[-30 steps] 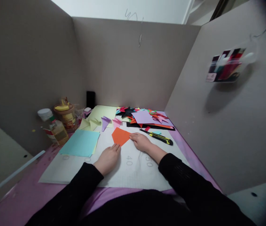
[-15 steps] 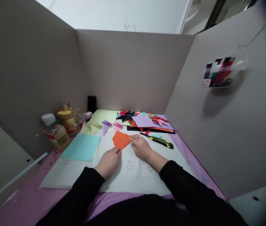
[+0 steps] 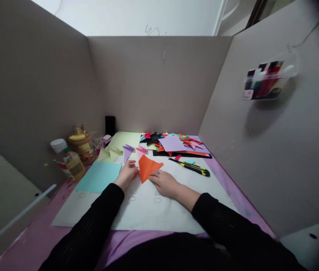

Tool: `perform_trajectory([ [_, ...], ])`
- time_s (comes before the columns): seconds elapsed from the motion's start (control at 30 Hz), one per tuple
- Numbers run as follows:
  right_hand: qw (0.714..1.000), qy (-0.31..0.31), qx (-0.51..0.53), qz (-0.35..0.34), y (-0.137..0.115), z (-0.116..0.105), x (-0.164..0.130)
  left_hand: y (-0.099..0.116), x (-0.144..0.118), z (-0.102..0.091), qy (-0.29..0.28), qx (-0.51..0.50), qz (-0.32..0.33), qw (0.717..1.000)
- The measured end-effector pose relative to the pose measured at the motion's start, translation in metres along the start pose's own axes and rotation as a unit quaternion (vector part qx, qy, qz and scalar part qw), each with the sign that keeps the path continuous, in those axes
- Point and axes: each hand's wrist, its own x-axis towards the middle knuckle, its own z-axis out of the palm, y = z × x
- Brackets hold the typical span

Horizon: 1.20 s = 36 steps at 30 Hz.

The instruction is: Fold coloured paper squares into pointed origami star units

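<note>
A folded sheet of orange paper [image 3: 147,168] is tilted up above the middle of the white mat [image 3: 170,216], one corner pointing down toward me. My right hand [image 3: 165,183] grips its lower right edge between thumb and fingers. Just left of the paper, my left hand [image 3: 127,174] has its fingers apart and curved, with nothing in them. Beyond it stand a folded purple piece [image 3: 127,152] and a folded pink piece [image 3: 141,151]. Pale yellow folded pieces [image 3: 109,154] stand farther left.
Blue paper sheets [image 3: 99,177] lie left on the mat. A yellow-black utility knife [image 3: 195,168] lies right. Colourful folded paper stars [image 3: 154,138] and a lilac sheet [image 3: 172,143] are piled at the back. Bottles [image 3: 74,165] and a tub [image 3: 82,146] line the left; grey panels surround the table.
The orange paper has been turned and lifted, so its corner now points toward me. My left hand has let go and moved left and away from me; my right hand has shifted under the paper's edge.
</note>
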Motion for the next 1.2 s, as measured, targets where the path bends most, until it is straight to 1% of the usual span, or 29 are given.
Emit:
perform_trajectory([
  [0.1, 1.000, 0.008, 0.002, -0.005, 0.000, 0.000, -0.001, -0.004, 0.002, 0.005, -0.022, 0.019, 0.034, 0.999],
  [0.17, 1.000, 0.009, 0.002, -0.007, 0.000, 0.000, -0.001, -0.006, 0.003, 0.006, -0.014, 0.043, 0.059, 0.997],
  [0.27, 1.000, 0.007, 0.003, -0.010, 0.000, -0.001, 0.000, -0.003, 0.006, 0.006, 0.010, 0.074, 0.069, 0.995],
  [0.4, 1.000, 0.012, -0.001, -0.009, -0.001, -0.003, 0.000, 0.005, 0.008, 0.007, 0.006, 0.148, 0.112, 0.983],
  [0.5, 1.000, 0.020, 0.002, -0.011, -0.001, -0.004, -0.001, 0.006, -0.003, 0.003, -0.005, 0.163, 0.132, 0.978],
  [0.57, 1.000, 0.015, 0.011, -0.024, 0.000, -0.004, -0.001, 0.001, -0.016, -0.003, -0.027, 0.181, 0.136, 0.974],
  [0.63, 0.999, 0.005, 0.023, -0.043, 0.001, -0.004, -0.001, -0.005, -0.032, -0.012, -0.060, 0.220, 0.128, 0.965],
  [0.7, 0.997, -0.004, 0.036, -0.063, 0.003, -0.002, 0.000, -0.011, -0.047, -0.021, -0.094, 0.266, 0.129, 0.951],
  [0.73, 0.997, -0.006, 0.042, -0.071, 0.004, -0.002, 0.000, -0.013, -0.053, -0.025, -0.108, 0.293, 0.145, 0.939],
  [0.77, 0.996, -0.009, 0.048, -0.077, 0.005, -0.002, 0.001, -0.015, -0.058, -0.028, -0.114, 0.320, 0.172, 0.925],
  [0.83, 0.995, -0.016, 0.057, -0.082, 0.007, -0.002, 0.001, -0.014, -0.062, -0.034, -0.103, 0.371, 0.243, 0.890],
  [0.9, 0.994, -0.027, 0.063, -0.082, 0.009, -0.003, 0.002, -0.009, -0.062, -0.038, -0.082, 0.425, 0.298, 0.851],
  [0.97, 0.994, -0.037, 0.063, -0.083, 0.010, -0.005, 0.002, -0.003, -0.057, -0.041, -0.079, 0.476, 0.325, 0.813],
  [1.03, 0.993, -0.039, 0.062, -0.091, 0.011, -0.005, 0.001, 0.001, -0.050, -0.044, -0.087, 0.506, 0.347, 0.785],
  [1.1, 0.992, -0.036, 0.066, -0.106, 0.012, -0.003, -0.001, 0.002, -0.042, -0.047, -0.113, 0.496, 0.371, 0.777],
  [1.13, 0.990, -0.035, 0.071, -0.113, 0.013, -0.002, -0.003, 0.001, -0.038, -0.048, -0.139, 0.478, 0.378, 0.780],
  [1.2, 0.988, -0.031, 0.089, -0.118, 0.013, 0.000, -0.008, -0.003, -0.030, -0.050, -0.207, 0.427, 0.369, 0.799],
])
